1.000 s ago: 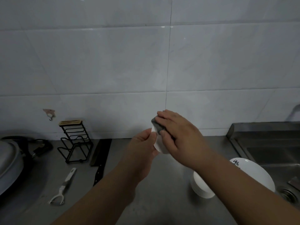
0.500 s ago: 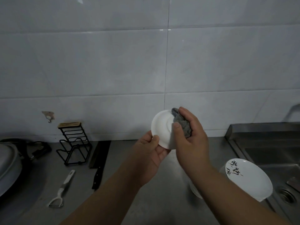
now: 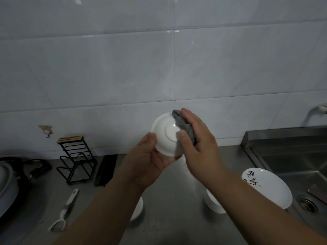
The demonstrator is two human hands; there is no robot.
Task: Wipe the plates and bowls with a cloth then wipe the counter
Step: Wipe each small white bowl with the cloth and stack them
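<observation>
A small white bowl (image 3: 164, 134) is held up above the steel counter (image 3: 173, 206), its underside and foot ring turned toward me. My left hand (image 3: 150, 160) grips the bowl's lower rim. My right hand (image 3: 196, 138) holds a grey cloth (image 3: 184, 125) against the bowl's right side, thumb on the base. A white plate with black writing (image 3: 265, 188) leans on a stack of white bowls (image 3: 212, 202) at the right. Another white dish (image 3: 137, 209) peeks out under my left forearm.
A steel sink (image 3: 297, 167) with a drain lies at the right, a tap (image 3: 318, 110) above it. At the left are a black wire rack (image 3: 76, 161), a dark knife (image 3: 106, 170), a white peeler (image 3: 65, 211) and a pot (image 3: 7, 184).
The bowl has been turned from edge-on until its underside faces me. My right hand slid the cloth from the rim to the bowl's right side. The view dipped slightly.
</observation>
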